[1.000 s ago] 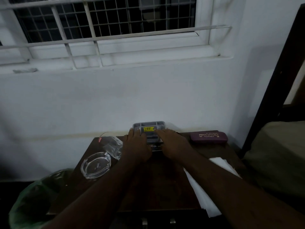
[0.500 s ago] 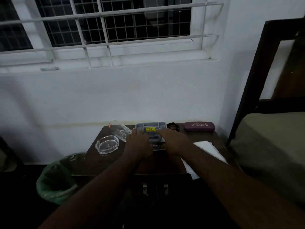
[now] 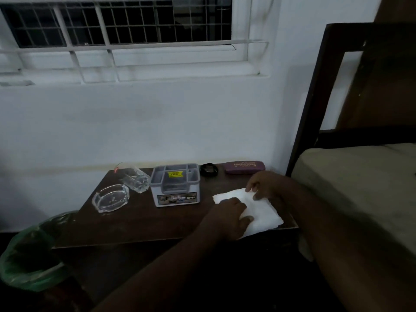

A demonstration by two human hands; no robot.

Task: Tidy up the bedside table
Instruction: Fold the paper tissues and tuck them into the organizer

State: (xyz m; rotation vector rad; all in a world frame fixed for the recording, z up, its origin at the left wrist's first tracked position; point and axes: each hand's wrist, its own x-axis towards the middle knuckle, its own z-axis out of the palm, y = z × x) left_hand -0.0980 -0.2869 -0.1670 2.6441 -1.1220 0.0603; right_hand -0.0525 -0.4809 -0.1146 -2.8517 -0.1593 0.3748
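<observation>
My left hand (image 3: 227,216) rests on the near-left part of the white folded paper napkin (image 3: 258,210), fingers lying fairly flat across it with the thumb near its near edge, pressing rather than gripping as far as I can see; my right hand (image 3: 267,185) sits at the napkin's far edge, fingers bent down onto that edge, though whether they pinch it or only touch it I cannot tell; the napkin lies at the right front corner of the dark brown wooden bedside table (image 3: 139,219), its long axis running from far-left to near-right, its near corner reaching the table's front edge; so the sheet lies directly under and between both hands; the far edge is nearer my right hand, and I judge a fold or a squaring-up would turn on drawing that edge towards my left; the grey plastic compartment box (image 3: 175,188) stands just to the left, apart from the napkin.
</observation>
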